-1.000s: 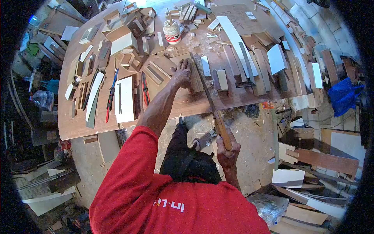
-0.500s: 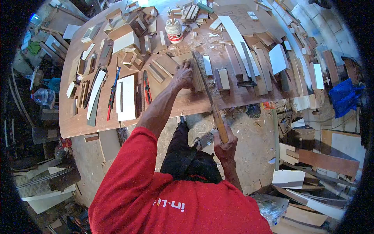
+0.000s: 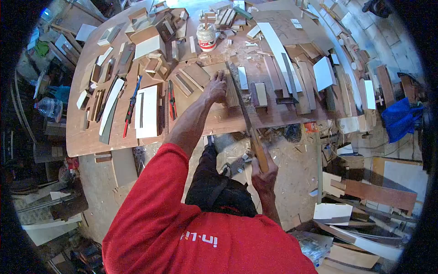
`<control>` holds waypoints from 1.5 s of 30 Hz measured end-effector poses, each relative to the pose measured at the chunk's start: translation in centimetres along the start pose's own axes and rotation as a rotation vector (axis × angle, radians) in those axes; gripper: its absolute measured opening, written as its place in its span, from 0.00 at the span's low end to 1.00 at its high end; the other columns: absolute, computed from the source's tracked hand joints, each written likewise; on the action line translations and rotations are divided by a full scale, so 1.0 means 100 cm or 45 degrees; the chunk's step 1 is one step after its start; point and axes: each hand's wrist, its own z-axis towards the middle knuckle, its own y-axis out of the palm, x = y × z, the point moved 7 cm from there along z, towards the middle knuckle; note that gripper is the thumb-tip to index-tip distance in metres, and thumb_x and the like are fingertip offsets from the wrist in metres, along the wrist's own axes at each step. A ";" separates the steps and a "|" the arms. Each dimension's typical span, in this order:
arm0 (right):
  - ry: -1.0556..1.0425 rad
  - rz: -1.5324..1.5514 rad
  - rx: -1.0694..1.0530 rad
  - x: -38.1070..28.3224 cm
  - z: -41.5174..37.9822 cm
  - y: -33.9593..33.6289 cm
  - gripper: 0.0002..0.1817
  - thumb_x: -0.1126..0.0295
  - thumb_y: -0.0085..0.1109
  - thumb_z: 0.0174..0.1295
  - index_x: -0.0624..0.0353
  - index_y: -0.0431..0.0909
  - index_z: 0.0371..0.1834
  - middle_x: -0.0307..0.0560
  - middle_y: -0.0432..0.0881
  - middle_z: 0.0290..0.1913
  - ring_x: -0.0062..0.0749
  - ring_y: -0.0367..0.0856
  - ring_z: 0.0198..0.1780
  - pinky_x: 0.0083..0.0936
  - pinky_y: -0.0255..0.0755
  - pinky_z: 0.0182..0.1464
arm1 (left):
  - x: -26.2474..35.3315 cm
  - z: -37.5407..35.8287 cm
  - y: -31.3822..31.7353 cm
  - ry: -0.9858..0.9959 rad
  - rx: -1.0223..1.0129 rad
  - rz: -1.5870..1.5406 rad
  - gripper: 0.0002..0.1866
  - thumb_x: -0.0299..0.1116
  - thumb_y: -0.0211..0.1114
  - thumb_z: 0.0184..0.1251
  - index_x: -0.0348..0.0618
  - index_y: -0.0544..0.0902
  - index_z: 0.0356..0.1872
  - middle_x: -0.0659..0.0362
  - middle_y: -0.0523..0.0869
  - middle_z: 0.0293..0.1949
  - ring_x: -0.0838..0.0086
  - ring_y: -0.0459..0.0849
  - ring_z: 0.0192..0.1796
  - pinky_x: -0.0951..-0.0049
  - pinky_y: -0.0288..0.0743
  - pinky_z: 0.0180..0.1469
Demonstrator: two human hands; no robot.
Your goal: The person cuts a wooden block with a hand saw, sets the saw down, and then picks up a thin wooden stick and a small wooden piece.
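My right hand [image 3: 264, 174] is closed around the wooden handle of a saw [image 3: 246, 116], below the table's front edge. The saw's narrow dark blade slants up and left over the edge, along the right side of a wooden block [image 3: 232, 93]. My left hand [image 3: 217, 88] presses on this block from the left, with its fingers bent over the wood and partly hiding it. Under and beside the block lies a flat brown board [image 3: 205, 73]. Just right of the blade are a white-topped strip [image 3: 242, 78] and a short pale-topped block [image 3: 260, 94].
On the table [image 3: 182, 121] lie a white tub [image 3: 206, 37], a red-and-black tool [image 3: 172, 100], a blue-and-red tool [image 3: 132, 106] and a white slotted panel [image 3: 147, 112]. Wood offcuts cover its far side. A blue bag [image 3: 401, 119] lies at the right.
My right hand has drawn the saw slightly back toward my body. The left hand stays on the block, and the whole view has shifted a little.
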 end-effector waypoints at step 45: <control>0.107 -0.097 -0.099 0.024 0.023 0.011 0.24 0.76 0.51 0.56 0.67 0.73 0.59 0.61 0.83 0.45 0.45 0.85 0.45 0.34 0.76 0.47 | -0.002 0.013 0.029 0.173 0.112 0.065 0.40 0.54 0.73 0.43 0.28 0.80 0.53 0.34 0.62 0.68 0.40 0.45 0.76 0.49 0.41 0.76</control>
